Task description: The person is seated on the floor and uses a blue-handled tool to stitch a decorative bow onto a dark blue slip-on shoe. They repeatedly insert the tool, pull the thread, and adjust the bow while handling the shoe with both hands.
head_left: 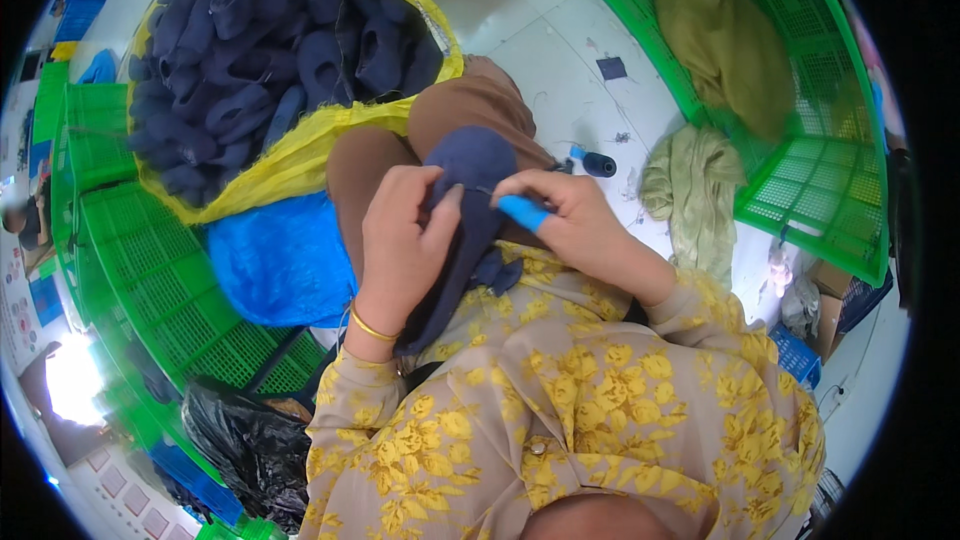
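A navy fabric shoe upper (474, 154) lies across my lap, its rounded end over my knees. My left hand (405, 230) grips its left side, with thumb and fingers pinched close to a seam. On the other side of that seam, my right hand (575, 215) pinches the fabric edge; blue tape wraps one of its digits. Whether a needle or thread sits between my fingertips is too small to tell. Some small navy scraps (497, 270) rest on my lap just below the upper.
Beyond my knees, a yellow sack (300, 145) brims with navy uppers (330, 65). Green crates (130, 230) stand at left; a large green crate (820, 155) at right holds olive cloth (725, 50). A dark thread spool (599, 164) lies on the floor. A blue bag (280, 260) is beside my left leg.
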A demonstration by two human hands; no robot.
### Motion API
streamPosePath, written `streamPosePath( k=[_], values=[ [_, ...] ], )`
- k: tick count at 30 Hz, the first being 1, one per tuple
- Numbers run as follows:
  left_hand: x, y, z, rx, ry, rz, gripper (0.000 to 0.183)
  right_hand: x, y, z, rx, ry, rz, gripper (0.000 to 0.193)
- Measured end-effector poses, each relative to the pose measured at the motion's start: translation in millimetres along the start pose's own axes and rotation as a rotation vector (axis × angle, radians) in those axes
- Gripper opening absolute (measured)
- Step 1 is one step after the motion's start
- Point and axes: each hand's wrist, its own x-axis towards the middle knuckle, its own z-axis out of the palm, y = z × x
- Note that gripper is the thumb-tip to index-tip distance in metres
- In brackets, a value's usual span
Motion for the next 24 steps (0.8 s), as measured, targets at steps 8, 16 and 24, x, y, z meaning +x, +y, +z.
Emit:
streamPosePath(
  k=[8,16,24],
  values=[
    [-7.1,-25.4,-0.8,-0.302,-0.043,-0.214,0.016,3.4,-8.3,8.9,-0.036,-0.088,0.063,0.021],
    [-8.8,-27.3,2.5,-0.313,-0.040,-0.204,0.017,11.1,-2.2,10.6,-0.250,-0.088,-0.028,0.026],
    [-6.0,-25.2,-1.5,-0.528,-0.132,-0.363,0.017,10.0,7.9,8.6,-0.169,-0.129,-0.038,0.020]
  ],
)
